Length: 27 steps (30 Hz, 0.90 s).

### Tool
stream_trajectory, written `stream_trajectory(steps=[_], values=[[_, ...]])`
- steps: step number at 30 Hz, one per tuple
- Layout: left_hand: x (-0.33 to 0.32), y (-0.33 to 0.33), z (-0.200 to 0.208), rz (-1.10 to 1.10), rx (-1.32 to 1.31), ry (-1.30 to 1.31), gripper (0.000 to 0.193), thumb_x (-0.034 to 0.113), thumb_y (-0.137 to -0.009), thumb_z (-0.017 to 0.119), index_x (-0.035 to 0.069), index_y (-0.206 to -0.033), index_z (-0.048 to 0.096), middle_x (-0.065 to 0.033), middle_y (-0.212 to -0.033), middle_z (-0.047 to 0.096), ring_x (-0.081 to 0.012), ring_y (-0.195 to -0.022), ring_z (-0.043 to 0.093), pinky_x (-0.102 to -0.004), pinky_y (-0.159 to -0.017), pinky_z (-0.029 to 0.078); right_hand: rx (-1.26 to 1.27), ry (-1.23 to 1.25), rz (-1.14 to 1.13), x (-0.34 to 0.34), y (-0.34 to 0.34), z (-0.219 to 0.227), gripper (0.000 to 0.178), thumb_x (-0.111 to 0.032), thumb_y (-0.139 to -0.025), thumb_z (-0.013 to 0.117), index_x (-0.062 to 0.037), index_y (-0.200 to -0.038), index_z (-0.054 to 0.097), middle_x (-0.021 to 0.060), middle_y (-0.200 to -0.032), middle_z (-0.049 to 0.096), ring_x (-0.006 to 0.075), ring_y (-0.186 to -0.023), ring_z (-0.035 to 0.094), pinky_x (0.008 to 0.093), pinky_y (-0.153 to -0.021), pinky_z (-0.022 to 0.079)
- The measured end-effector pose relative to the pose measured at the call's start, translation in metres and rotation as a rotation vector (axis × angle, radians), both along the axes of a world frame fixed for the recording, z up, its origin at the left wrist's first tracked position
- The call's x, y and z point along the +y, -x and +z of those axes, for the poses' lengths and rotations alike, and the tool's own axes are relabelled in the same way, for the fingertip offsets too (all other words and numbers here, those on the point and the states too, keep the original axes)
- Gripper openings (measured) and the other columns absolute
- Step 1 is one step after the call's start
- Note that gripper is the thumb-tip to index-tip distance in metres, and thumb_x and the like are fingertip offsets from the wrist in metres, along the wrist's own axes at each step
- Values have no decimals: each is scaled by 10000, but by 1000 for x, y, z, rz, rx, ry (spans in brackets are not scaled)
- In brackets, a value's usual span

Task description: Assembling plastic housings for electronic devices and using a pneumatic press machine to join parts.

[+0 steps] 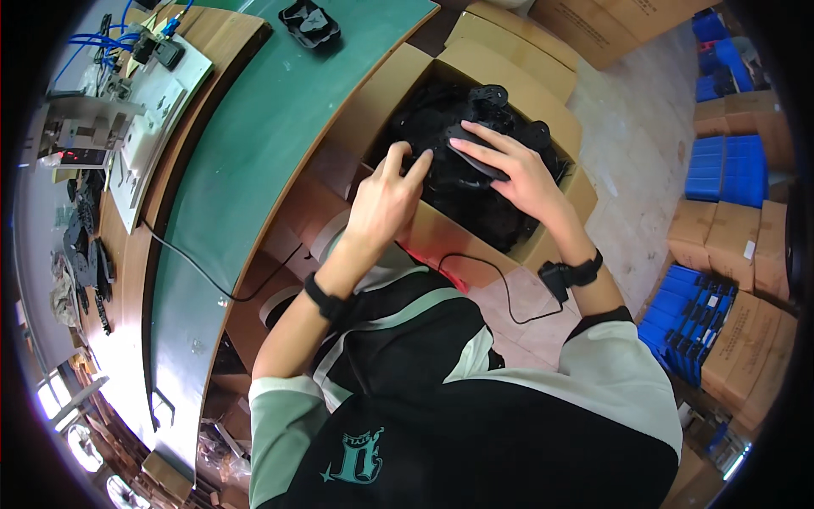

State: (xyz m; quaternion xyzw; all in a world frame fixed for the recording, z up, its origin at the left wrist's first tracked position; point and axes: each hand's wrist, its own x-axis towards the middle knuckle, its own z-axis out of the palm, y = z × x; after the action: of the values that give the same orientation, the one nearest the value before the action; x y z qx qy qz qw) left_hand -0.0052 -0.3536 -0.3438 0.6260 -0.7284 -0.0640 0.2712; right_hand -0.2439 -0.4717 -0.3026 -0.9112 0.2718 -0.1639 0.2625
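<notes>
Below me stands an open cardboard box point(462, 250) holding a heap of glossy black plastic parts point(490, 96). My right hand point(527, 180) is over the heap, its fingers laid on a smooth, curved black plastic part point(476, 159) and its thumb mostly out of sight. At the box's left side is my left hand point(386, 199), fingers bent down among the black parts. Whatever lies between its fingertips blends into the dark heap. Each wrist wears a black strap; the right one point(570, 275) carries a small block.
Left of the box runs a green-topped table point(254, 127) with a black tray-like part point(310, 24) at its far end. A black cable point(191, 263) droops over the table edge. Cartons point(736, 343) and blue crates point(725, 170) are stacked along the right.
</notes>
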Motion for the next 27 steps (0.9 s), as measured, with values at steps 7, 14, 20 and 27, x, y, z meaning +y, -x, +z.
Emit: stream_trajectory(steps=[7, 14, 20, 27], values=[[-92, -10, -83, 111, 132, -173, 479, 69, -970, 660, 127, -1445, 630, -229, -1339, 579, -438, -1110, 693, -508, -900, 597, 36, 82, -20, -98, -30, -75, 810, 78, -798, 748, -325, -1492, 638, 59, -1595, 558, 374, -1350, 610, 456, -1117, 540], [-133, -6, -141, 182, 294, -370, 514, 127, -959, 664, 162, -1470, 623, -196, -1474, 576, -409, -1297, 612, -485, -1093, 512, 155, 66, 5, -168, -49, -143, 703, 68, -795, 741, -234, -1428, 697, 125, -1556, 575, 385, -1417, 528, 469, -1213, 440], [-111, -19, -151, 20, 219, -300, 597, 73, -872, 647, 140, -1464, 622, -184, -1626, 487, -414, -1411, 541, -521, -1175, 447, 81, 60, -150, -159, -43, -147, 590, 8, -874, 705, -171, -1435, 658, 160, -1497, 591, 391, -1418, 508, 484, -1212, 419], [-91, -41, -150, 155, 344, -233, 530, 93, -873, 631, 76, -1402, 625, -228, -1556, 534, -446, -1357, 566, -559, -1109, 480, -16, 122, -493, -92, 24, -128, 422, -107, -938, 662, -118, -1359, 694, 197, -1468, 603, 407, -1395, 524, 485, -1191, 412]])
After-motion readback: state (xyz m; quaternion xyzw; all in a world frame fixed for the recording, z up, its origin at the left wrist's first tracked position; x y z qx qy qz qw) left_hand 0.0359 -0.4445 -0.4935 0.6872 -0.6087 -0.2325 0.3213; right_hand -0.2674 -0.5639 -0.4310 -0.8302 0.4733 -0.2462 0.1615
